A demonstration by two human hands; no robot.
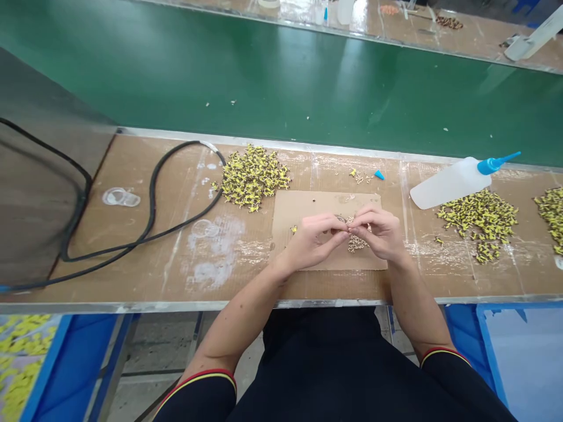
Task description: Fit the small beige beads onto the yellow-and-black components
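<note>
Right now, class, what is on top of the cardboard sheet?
On the cardboard sheet are small pale pieces, a yellow piece and a dark speck. The left hand and right hand hide whatever lies beneath them.

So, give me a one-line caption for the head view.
Two bare hands meet fingertip to fingertip over a cardboard sheet, between piles of small yellow-and-black pieces.

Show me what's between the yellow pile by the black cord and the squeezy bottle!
Between the yellow pile and the squeezy bottle, the head view shows tiny bits and a blue cone on the brown tabletop.
</note>
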